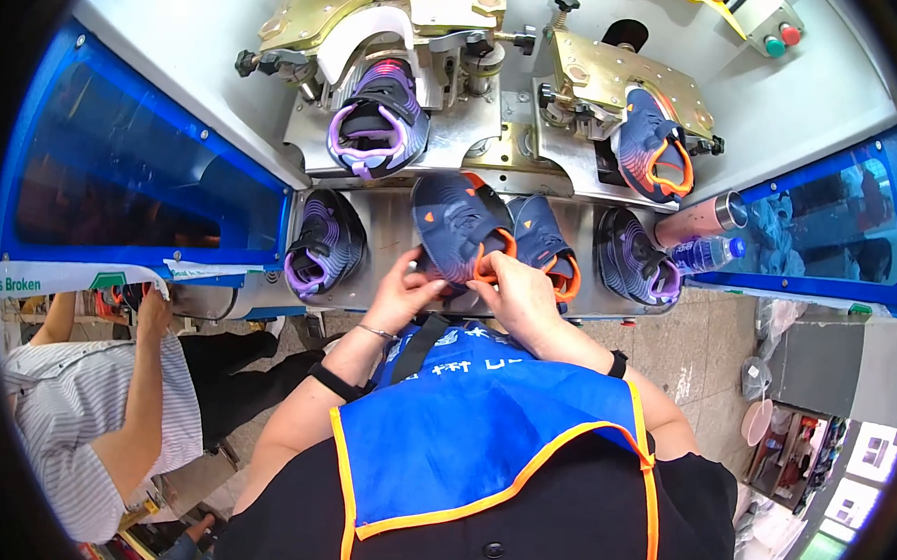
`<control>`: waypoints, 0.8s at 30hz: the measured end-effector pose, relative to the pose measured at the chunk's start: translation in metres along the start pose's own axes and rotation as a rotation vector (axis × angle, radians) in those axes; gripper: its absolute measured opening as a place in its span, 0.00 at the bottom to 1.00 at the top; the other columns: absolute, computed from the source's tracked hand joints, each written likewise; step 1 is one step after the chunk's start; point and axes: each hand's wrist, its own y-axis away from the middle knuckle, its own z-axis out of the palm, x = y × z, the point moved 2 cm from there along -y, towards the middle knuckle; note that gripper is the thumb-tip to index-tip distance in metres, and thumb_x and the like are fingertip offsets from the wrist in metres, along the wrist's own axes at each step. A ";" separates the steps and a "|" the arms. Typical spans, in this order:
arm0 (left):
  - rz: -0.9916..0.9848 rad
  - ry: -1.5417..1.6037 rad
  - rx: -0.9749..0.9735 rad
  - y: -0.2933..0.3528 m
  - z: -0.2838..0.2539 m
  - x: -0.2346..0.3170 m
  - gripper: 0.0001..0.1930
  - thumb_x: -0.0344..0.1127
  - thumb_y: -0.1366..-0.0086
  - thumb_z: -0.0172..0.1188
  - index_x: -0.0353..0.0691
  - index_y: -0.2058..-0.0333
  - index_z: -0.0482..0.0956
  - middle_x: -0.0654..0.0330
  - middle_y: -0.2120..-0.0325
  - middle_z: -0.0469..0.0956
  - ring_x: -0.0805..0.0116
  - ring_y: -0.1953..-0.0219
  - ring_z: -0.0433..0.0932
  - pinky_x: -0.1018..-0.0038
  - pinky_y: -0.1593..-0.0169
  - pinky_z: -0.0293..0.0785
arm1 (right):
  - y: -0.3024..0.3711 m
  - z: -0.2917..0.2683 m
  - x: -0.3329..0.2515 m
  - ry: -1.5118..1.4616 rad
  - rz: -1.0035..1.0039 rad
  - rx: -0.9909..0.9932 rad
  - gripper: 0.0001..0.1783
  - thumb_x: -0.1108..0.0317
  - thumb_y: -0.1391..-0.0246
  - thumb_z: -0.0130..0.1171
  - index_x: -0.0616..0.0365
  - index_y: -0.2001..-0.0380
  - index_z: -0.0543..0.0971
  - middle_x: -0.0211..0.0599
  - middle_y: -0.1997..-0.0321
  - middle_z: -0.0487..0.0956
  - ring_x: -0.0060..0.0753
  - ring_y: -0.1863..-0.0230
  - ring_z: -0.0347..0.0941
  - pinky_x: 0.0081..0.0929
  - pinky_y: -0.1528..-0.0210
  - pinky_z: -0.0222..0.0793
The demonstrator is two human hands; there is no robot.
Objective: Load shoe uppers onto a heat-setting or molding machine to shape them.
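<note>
A navy shoe upper with an orange collar lies tilted between my hands over the metal shelf. My left hand grips its lower left side, thumb and fingers at the edge. With bent fingers my right hand pinches the orange collar at the heel opening. Close behind my right hand rests a second navy shoe upper, partly covered by that hand. Black uppers with purple collars stand on the same shelf, one at the left and one at the right.
Beyond the shelf, a black-purple upper sits in the left machine clamp, a navy-orange upper in the right clamp. A pink metal flask and a plastic bottle lie at the right. Another person works at the left.
</note>
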 end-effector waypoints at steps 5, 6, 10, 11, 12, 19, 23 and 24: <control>0.164 -0.497 0.032 -0.004 -0.002 0.006 0.42 0.36 0.43 0.69 0.38 0.34 0.53 0.55 0.65 0.76 0.70 0.62 0.77 0.73 0.57 0.75 | -0.004 -0.008 0.009 0.411 0.024 -0.076 0.23 0.51 0.58 0.70 0.60 0.69 0.78 0.45 0.72 0.78 0.47 0.71 0.79 0.40 0.69 0.74; 0.165 -0.645 0.087 -0.002 -0.010 0.008 0.42 0.38 0.44 0.70 0.38 0.35 0.55 0.54 0.64 0.76 0.69 0.62 0.77 0.73 0.56 0.75 | -0.007 -0.017 0.000 0.476 -0.014 -0.037 0.23 0.50 0.58 0.69 0.59 0.68 0.77 0.42 0.68 0.77 0.42 0.72 0.79 0.36 0.72 0.74; 0.165 -0.498 0.237 0.003 -0.038 0.012 0.42 0.48 0.49 0.73 0.36 0.40 0.64 0.53 0.64 0.77 0.66 0.64 0.79 0.70 0.58 0.77 | -0.040 -0.045 -0.059 0.338 -0.337 0.192 0.19 0.58 0.54 0.66 0.58 0.62 0.76 0.36 0.59 0.77 0.36 0.70 0.79 0.29 0.71 0.74; 0.167 -0.499 0.231 0.004 -0.038 0.015 0.42 0.48 0.49 0.73 0.36 0.40 0.64 0.53 0.64 0.77 0.66 0.64 0.79 0.70 0.58 0.77 | -0.052 -0.046 -0.075 0.229 -0.549 0.319 0.19 0.61 0.52 0.65 0.57 0.59 0.76 0.35 0.55 0.77 0.34 0.68 0.79 0.27 0.71 0.74; 0.168 -0.499 0.230 0.006 -0.036 0.019 0.40 0.47 0.49 0.73 0.35 0.41 0.65 0.53 0.64 0.77 0.66 0.64 0.78 0.71 0.59 0.77 | -0.066 -0.042 -0.088 0.221 -0.582 0.313 0.23 0.64 0.52 0.64 0.57 0.52 0.74 0.35 0.49 0.75 0.34 0.67 0.79 0.26 0.68 0.75; 0.244 -0.479 0.143 0.023 -0.019 0.034 0.25 0.38 0.45 0.70 0.36 0.50 0.74 0.58 0.67 0.78 0.72 0.66 0.78 0.75 0.61 0.76 | -0.140 -0.002 -0.103 0.301 -0.339 0.161 0.23 0.55 0.54 0.67 0.56 0.58 0.74 0.43 0.59 0.76 0.46 0.64 0.77 0.39 0.63 0.73; 0.259 -0.438 0.227 0.043 -0.039 0.035 0.17 0.34 0.43 0.68 0.36 0.56 0.78 0.60 0.70 0.79 0.74 0.69 0.78 0.76 0.63 0.76 | -0.118 -0.103 -0.125 -0.074 -0.303 0.418 0.22 0.53 0.58 0.73 0.60 0.73 0.77 0.37 0.77 0.77 0.29 0.76 0.72 0.28 0.72 0.68; 0.257 -0.422 0.307 0.048 -0.043 0.038 0.14 0.32 0.43 0.67 0.36 0.59 0.79 0.61 0.71 0.80 0.74 0.69 0.78 0.76 0.63 0.76 | -0.097 -0.127 -0.134 -0.121 -0.313 0.453 0.19 0.58 0.59 0.74 0.61 0.75 0.76 0.32 0.80 0.73 0.23 0.78 0.67 0.24 0.74 0.65</control>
